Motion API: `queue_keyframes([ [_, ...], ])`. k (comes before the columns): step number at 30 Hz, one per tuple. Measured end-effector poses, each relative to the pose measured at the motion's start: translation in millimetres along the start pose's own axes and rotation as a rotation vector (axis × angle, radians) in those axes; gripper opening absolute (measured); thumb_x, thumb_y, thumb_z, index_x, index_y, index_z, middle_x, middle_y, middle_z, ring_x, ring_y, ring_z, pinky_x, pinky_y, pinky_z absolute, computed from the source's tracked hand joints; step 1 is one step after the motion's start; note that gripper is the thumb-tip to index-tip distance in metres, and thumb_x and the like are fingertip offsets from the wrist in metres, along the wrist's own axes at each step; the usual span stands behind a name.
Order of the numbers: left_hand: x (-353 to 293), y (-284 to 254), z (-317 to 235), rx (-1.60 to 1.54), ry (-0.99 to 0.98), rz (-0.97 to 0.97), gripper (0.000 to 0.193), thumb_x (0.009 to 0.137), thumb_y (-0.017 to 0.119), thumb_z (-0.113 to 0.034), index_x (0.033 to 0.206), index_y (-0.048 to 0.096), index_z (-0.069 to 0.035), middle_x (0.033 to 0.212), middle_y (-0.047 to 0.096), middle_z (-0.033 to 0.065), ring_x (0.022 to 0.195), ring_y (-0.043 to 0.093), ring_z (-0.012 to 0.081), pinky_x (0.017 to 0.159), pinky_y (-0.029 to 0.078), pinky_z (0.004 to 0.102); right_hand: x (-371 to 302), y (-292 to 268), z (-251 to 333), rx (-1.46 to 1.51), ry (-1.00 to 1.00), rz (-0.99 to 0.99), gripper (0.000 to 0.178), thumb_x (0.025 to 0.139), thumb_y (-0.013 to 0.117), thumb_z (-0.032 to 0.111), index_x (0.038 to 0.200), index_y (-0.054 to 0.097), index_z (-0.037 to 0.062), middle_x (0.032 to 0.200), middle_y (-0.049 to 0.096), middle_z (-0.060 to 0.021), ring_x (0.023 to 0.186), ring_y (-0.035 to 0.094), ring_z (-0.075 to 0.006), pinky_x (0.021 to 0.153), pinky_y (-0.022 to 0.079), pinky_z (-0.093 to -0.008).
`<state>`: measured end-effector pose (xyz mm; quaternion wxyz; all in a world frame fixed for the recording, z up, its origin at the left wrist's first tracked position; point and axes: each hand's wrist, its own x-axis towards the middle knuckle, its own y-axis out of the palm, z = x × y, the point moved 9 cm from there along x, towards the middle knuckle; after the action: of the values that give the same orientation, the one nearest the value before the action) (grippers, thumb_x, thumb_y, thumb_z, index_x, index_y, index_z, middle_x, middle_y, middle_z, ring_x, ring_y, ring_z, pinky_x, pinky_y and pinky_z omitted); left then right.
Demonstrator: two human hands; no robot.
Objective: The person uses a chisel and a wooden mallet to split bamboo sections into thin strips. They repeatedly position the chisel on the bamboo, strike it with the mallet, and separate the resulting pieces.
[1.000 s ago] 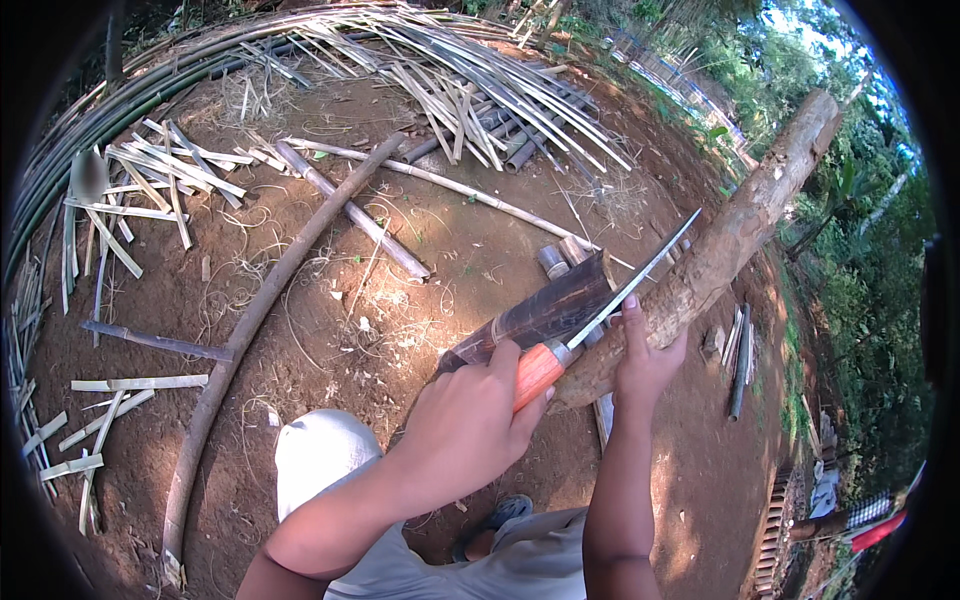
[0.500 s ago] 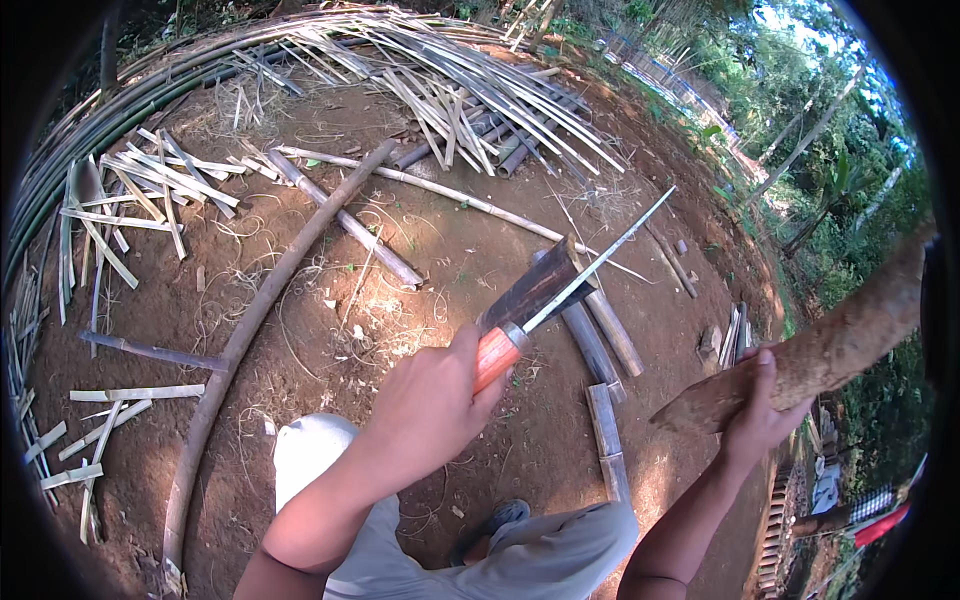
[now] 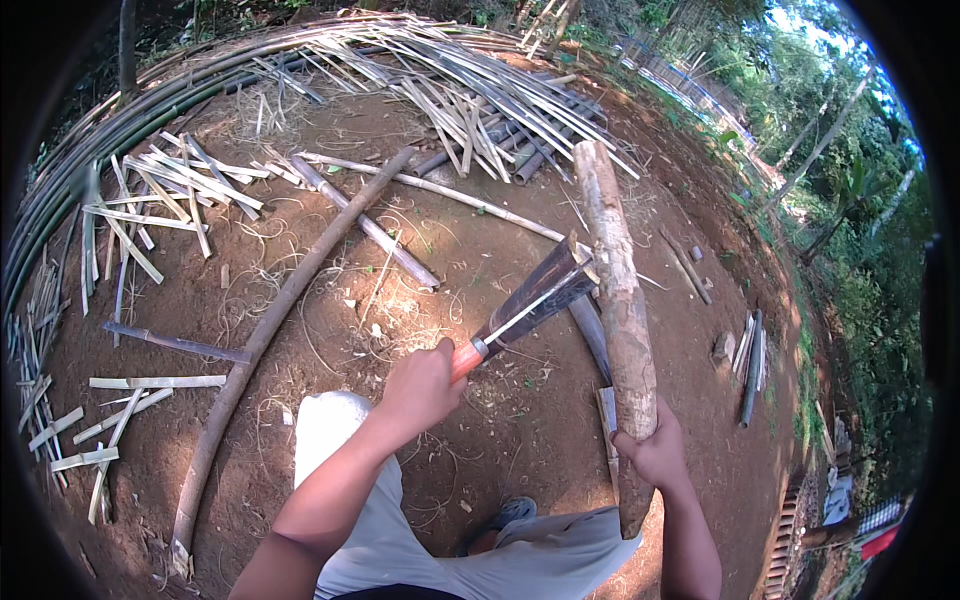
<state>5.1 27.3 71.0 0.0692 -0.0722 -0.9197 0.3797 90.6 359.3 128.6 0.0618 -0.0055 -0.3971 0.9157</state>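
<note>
My left hand (image 3: 415, 385) is closed around the orange handle of a machete (image 3: 467, 358). Its blade shows edge-on as a pale line. Dark bamboo (image 3: 540, 280) lies along both sides of that line, so the blade appears lodged in the piece. My right hand (image 3: 655, 450) grips a thick, rough wooden club (image 3: 622, 290) near its lower end. The club stands lengthwise in view and crosses the far end of the blade, hiding the tip. Whether the club touches the blade, I cannot tell.
Split bamboo strips (image 3: 180, 185) are scattered at the left, with a larger heap (image 3: 480, 70) at the back. A long curved pole (image 3: 285, 280) lies on the brown soil (image 3: 350, 440) left of me. Bamboo sections (image 3: 590, 335) lie behind the club. Leafy growth borders the right side.
The club has swung from the far right inward to the blade's far end. My left hand has shifted slightly left and down, still holding the machete.
</note>
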Motion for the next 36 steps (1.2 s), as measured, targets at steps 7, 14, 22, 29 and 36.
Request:
queue_keyframes([
  [7, 18.3, -4.9, 23.1, -0.009, -0.057, -0.060, 0.029, 0.082, 0.071, -0.017, 0.097, 0.059, 0.004, 0.081, 0.067, 0.0303, 0.081, 0.067, 0.0484, 0.074, 0.053, 0.0540, 5.1, -12.9, 46.6, 0.191, -0.070, -0.162, 0.066, 0.071, 0.074, 0.003, 0.133, 0.054, -0.0045, 0.117, 0.065, -0.0100, 0.105, 0.061, -0.0180, 0.094, 0.047, -0.0320],
  [14, 25.4, -1.3, 29.9, 0.001, -0.006, -0.031, 0.030, 0.081, 0.072, -0.017, 0.098, 0.059, 0.004, 0.078, 0.066, 0.0303, 0.079, 0.068, 0.0479, 0.072, 0.053, 0.0529, -6.2, -73.4, 97.7, 0.276, -0.366, -0.766, 0.035, 0.088, 0.071, 0.006, 0.116, 0.053, -0.0043, 0.107, 0.064, -0.0128, 0.097, 0.064, -0.0200, 0.083, 0.053, -0.0339],
  [22, 29.3, 50.9, 68.7, 0.101, -0.116, -0.027, 0.032, 0.082, 0.072, -0.020, 0.102, 0.057, 0.000, 0.083, 0.070, 0.0262, 0.080, 0.069, 0.0473, 0.074, 0.056, 0.0547, 29.4, 100.8, -42.3, -0.025, 0.096, -0.093, 0.077, 0.070, 0.079, 0.011, 0.138, 0.047, -0.0039, 0.109, 0.070, -0.0303, 0.106, 0.070, -0.0372, 0.091, 0.054, -0.0404],
  [29, 18.1, 54.3, 87.8, 0.053, -0.180, -0.044, 0.033, 0.083, 0.070, -0.021, 0.105, 0.056, -0.001, 0.084, 0.069, 0.0267, 0.082, 0.069, 0.0454, 0.077, 0.055, 0.0543, 26.7, 19.6, 50.9, 0.171, -0.082, -0.191, 0.065, 0.071, 0.078, 0.003, 0.131, 0.055, -0.0042, 0.108, 0.070, -0.0158, 0.091, 0.068, -0.0218, 0.083, 0.054, -0.0344],
  [36, 14.4, 56.7, 79.8, 0.076, -0.163, -0.002, 0.036, 0.083, 0.073, -0.022, 0.106, 0.055, 0.000, 0.082, 0.068, 0.0260, 0.082, 0.069, 0.0452, 0.076, 0.055, 0.0539, -5.5, -72.6, 122.0, 0.287, -0.477, -0.852, 0.030, 0.088, 0.072, 0.003, 0.113, 0.058, -0.0055, 0.097, 0.066, -0.0106, 0.085, 0.065, -0.0182, 0.078, 0.054, -0.0326],
])
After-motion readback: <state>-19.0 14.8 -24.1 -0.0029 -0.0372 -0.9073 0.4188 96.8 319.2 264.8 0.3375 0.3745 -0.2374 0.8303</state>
